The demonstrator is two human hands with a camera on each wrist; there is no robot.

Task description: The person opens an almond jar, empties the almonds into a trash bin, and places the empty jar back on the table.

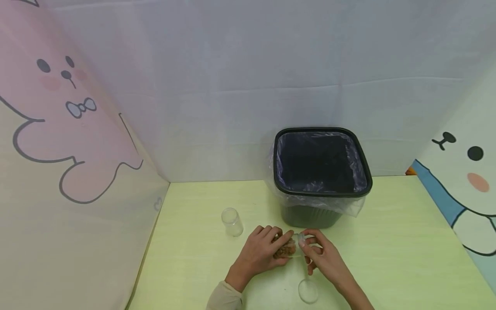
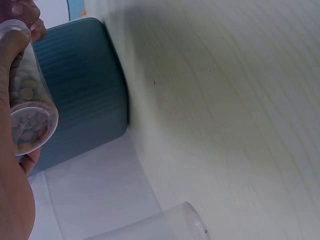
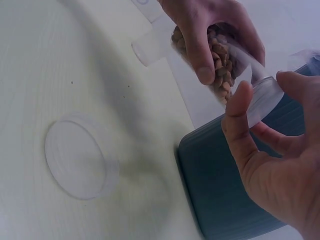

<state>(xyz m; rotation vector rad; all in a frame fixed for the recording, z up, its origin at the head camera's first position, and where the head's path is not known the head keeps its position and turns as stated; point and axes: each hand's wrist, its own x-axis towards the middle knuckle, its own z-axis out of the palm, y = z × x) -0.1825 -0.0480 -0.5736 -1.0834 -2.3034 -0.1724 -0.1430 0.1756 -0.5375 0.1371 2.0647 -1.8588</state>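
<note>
My left hand [image 1: 258, 254] grips a clear plastic jar [image 3: 220, 60] of brown, pebble-like pieces, tilted with its mouth toward my right hand. Fingers and thumb of my right hand [image 1: 323, 260] pinch a clear round lid [image 3: 265, 100] at the jar's mouth. Whether that lid is screwed tight or loose I cannot tell. A second clear round lid [image 3: 75, 157] lies on the table, near my right forearm. Another clear jar [image 1: 232, 222], with nothing visible inside, is to the left of my left hand.
A dark green bin [image 1: 310, 215] with a black rim and a clear liner bag stands just beyond my hands. The pale yellow-green table [image 1: 407, 249] extends to both sides. Cloth curtains [image 1: 217, 107] with cartoon animals at the sides enclose it.
</note>
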